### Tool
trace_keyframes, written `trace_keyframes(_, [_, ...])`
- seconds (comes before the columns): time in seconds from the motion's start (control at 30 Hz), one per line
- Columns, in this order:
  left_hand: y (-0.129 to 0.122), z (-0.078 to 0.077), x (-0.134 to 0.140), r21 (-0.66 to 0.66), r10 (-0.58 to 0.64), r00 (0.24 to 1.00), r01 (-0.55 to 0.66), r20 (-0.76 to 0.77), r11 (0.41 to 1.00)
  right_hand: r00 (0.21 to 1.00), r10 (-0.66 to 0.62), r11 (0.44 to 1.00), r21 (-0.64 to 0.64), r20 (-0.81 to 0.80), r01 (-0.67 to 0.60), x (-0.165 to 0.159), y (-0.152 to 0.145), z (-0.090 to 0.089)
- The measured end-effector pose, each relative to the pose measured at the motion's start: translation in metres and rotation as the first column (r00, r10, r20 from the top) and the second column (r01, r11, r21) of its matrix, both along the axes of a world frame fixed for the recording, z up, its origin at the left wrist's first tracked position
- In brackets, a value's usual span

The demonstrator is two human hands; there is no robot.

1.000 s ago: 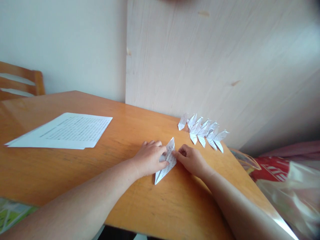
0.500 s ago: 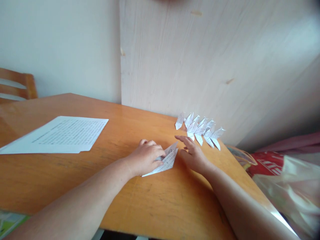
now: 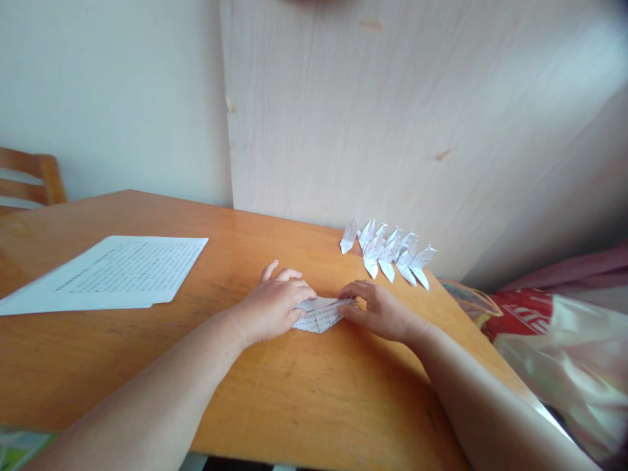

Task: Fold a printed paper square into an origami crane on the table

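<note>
A small folded sheet of printed paper (image 3: 320, 319) lies on the table between my hands, its lower edge coming to a blunt point toward me. My left hand (image 3: 275, 304) pinches its left end between thumb and forefinger, with the other fingers raised. At the right end, my right hand (image 3: 373, 309) is closed on the paper, thumb below and fingers above. The fingers cover both ends of the paper. Beyond my right hand stand several folded paper pieces (image 3: 387, 255) with pointed tips, grouped closely in rows.
A stack of printed sheets (image 3: 127, 271) lies at the left of the wooden table (image 3: 275, 405). Behind the table rises a pale board (image 3: 318, 118) against the wall. Past the right edge are red and whitish bags (image 3: 554, 347). A wooden chair (image 3: 29, 176) stands far left.
My right hand has come in from beside the paper and taken hold of its right end. The paper has turned so its long upper edge lies nearly level. The view has shifted slightly.
</note>
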State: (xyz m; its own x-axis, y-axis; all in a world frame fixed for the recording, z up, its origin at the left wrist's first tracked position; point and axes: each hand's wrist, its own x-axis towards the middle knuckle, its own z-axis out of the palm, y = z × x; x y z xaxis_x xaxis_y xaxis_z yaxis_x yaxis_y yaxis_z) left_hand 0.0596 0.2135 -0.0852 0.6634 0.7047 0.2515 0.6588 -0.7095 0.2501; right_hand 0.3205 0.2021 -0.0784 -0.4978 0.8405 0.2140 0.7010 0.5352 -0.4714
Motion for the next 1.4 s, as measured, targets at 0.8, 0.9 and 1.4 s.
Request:
trace_keyframes(0.8, [-0.004, -0.006, 0.01, 0.117, 0.116, 0.991, -0.108, -0.066, 0.987, 0.99, -0.052, 0.894, -0.448, -0.132, -0.013, -0.015, -0.018, 0.013])
trace_keyframes(0.9, [-0.003, -0.006, 0.01, 0.117, 0.112, 0.991, -0.103, -0.07, 0.988, 0.986, -0.081, 0.883, -0.469, -0.149, 0.001, -0.013, -0.015, 0.011])
trace_keyframes(1.4, [-0.004, -0.008, 0.01, 0.137, 0.11, 0.991, -0.099, -0.076, 0.986, 0.998, -0.069, 0.885, -0.463, -0.007, 0.057, -0.012, -0.012, 0.004])
